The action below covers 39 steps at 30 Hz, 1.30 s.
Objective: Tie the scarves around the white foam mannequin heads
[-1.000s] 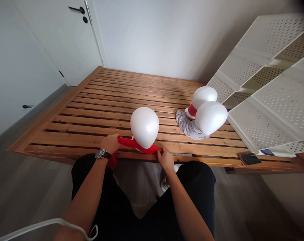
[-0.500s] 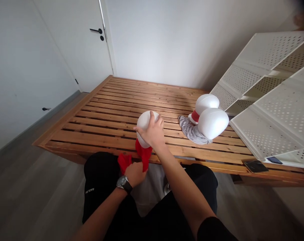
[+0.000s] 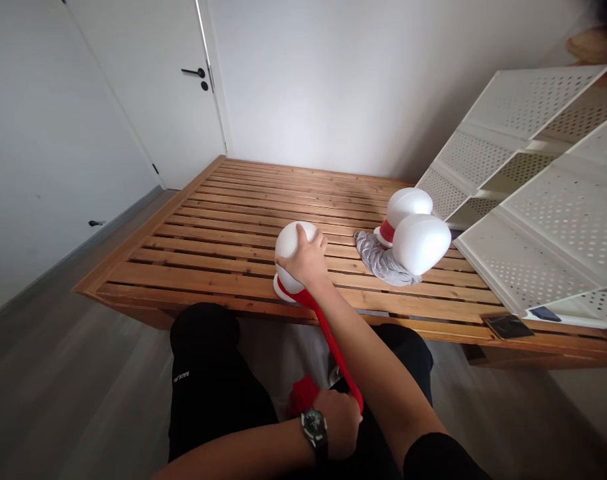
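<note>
Near the lower middle of the slatted wooden bed [image 3: 198, 267], the right hand [image 3: 307, 261] is pressing down on a white foam mannequin head [image 3: 292, 241], with its fingers spread apart on the top. Compared with the earlier frame, the red scarf [image 3: 324, 337] is now pulling tight from the neck of this head, along the right forearm [image 3: 368, 347], and the left hand [image 3: 339, 423] is holding it lower, with fingers clamped on it. To the right, a grey cloth [image 3: 381, 260] is lying beside two more foam heads [image 3: 421, 243].
</note>
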Each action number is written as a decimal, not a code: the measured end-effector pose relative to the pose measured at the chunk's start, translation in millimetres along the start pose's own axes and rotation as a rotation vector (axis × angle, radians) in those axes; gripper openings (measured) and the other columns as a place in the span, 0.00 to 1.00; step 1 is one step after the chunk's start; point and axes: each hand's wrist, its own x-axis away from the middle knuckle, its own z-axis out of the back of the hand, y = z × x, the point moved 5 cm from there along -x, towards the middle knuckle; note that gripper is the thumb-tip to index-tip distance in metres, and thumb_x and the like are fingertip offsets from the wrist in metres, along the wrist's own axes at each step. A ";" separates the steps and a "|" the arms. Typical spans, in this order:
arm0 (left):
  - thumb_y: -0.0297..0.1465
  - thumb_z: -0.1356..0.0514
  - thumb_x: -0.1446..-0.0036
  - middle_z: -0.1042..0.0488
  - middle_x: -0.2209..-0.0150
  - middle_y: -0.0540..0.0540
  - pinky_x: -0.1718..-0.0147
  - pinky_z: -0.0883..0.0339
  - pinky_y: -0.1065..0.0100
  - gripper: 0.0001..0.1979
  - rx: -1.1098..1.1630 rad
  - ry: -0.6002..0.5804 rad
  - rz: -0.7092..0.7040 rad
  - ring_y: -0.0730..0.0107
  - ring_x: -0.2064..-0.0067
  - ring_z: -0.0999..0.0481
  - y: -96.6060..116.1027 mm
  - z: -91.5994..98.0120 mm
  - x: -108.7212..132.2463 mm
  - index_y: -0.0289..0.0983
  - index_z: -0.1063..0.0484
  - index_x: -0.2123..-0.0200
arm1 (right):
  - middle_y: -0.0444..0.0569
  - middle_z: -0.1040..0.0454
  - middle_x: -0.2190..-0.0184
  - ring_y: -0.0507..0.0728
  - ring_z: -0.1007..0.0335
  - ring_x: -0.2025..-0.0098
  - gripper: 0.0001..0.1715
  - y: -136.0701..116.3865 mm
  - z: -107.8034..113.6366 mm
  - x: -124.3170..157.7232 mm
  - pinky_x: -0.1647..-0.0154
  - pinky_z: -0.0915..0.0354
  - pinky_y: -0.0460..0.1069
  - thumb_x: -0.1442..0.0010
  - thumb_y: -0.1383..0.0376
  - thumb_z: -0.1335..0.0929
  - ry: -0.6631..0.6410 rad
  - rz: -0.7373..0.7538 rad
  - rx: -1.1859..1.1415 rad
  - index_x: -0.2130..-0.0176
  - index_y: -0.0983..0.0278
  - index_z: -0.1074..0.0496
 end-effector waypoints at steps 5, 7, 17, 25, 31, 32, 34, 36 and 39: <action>0.43 0.51 0.35 0.20 0.63 0.26 0.64 0.31 0.51 0.21 -0.319 0.223 0.237 0.42 0.60 0.17 -41.3 115.3 53.2 0.39 0.21 0.59 | 0.60 0.53 0.34 0.78 0.53 0.33 0.66 15.9 6.3 -8.5 0.36 0.43 0.72 0.58 0.47 0.20 -0.041 0.079 0.013 0.29 0.55 0.47; 0.41 0.49 0.36 0.19 0.62 0.30 0.62 0.30 0.53 0.18 -0.382 0.297 0.292 0.43 0.61 0.17 -58.8 166.3 77.4 0.40 0.23 0.55 | 0.60 0.53 0.34 0.77 0.53 0.33 0.67 25.3 10.1 -13.2 0.35 0.43 0.70 0.58 0.47 0.20 -0.066 0.108 0.016 0.29 0.55 0.47; 0.34 0.45 0.39 0.18 0.59 0.36 0.57 0.31 0.60 0.11 -0.586 0.501 0.489 0.49 0.56 0.18 -107.2 330.5 117.9 0.40 0.24 0.58 | 0.60 0.53 0.32 0.76 0.54 0.31 0.65 43.2 21.0 -11.5 0.36 0.42 0.69 0.58 0.50 0.20 -0.090 0.169 0.082 0.29 0.53 0.47; 0.41 0.46 0.34 0.18 0.63 0.42 0.63 0.36 0.64 0.14 -0.595 0.284 0.310 0.56 0.60 0.19 -54.8 319.4 136.3 0.43 0.22 0.63 | 0.60 0.57 0.31 0.78 0.53 0.32 0.64 31.2 15.8 -1.2 0.37 0.42 0.70 0.53 0.44 0.22 -0.037 0.045 0.131 0.28 0.49 0.50; 0.50 0.51 0.32 0.23 0.73 0.48 0.72 0.42 0.66 0.24 -0.242 0.041 0.205 0.66 0.73 0.26 13.2 231.9 198.9 0.42 0.27 0.71 | 0.61 0.55 0.32 0.78 0.52 0.34 0.61 25.6 16.8 -1.8 0.42 0.38 0.70 0.52 0.46 0.23 -0.042 0.012 0.142 0.28 0.50 0.49; 0.51 0.50 0.32 0.24 0.74 0.48 0.73 0.42 0.65 0.24 -0.213 0.016 0.196 0.65 0.74 0.26 18.0 213.9 204.2 0.43 0.29 0.73 | 0.61 0.55 0.32 0.77 0.52 0.34 0.61 25.4 17.2 -1.2 0.42 0.37 0.69 0.52 0.46 0.22 -0.035 0.013 0.144 0.28 0.50 0.49; 0.54 0.46 0.36 0.25 0.75 0.48 0.73 0.41 0.63 0.24 -0.195 -0.002 0.197 0.60 0.73 0.24 19.2 181.7 206.3 0.44 0.32 0.76 | 0.61 0.55 0.32 0.77 0.52 0.34 0.62 25.4 17.7 -0.4 0.42 0.37 0.68 0.52 0.46 0.22 -0.030 0.014 0.146 0.29 0.50 0.48; 0.56 0.42 0.40 0.24 0.75 0.48 0.73 0.39 0.60 0.23 -0.151 -0.012 0.182 0.56 0.71 0.22 12.0 158.5 198.1 0.46 0.34 0.77 | 0.60 0.55 0.32 0.77 0.52 0.34 0.62 25.8 17.6 -0.5 0.42 0.37 0.68 0.53 0.46 0.22 -0.037 0.012 0.146 0.29 0.50 0.48; 0.53 0.43 0.38 0.20 0.69 0.48 0.69 0.34 0.58 0.16 -0.115 0.043 0.149 0.54 0.66 0.19 -11.2 155.8 176.4 0.50 0.29 0.70 | 0.60 0.54 0.33 0.77 0.51 0.34 0.62 27.7 18.6 -2.1 0.41 0.38 0.68 0.53 0.45 0.22 -0.043 0.012 0.136 0.29 0.50 0.48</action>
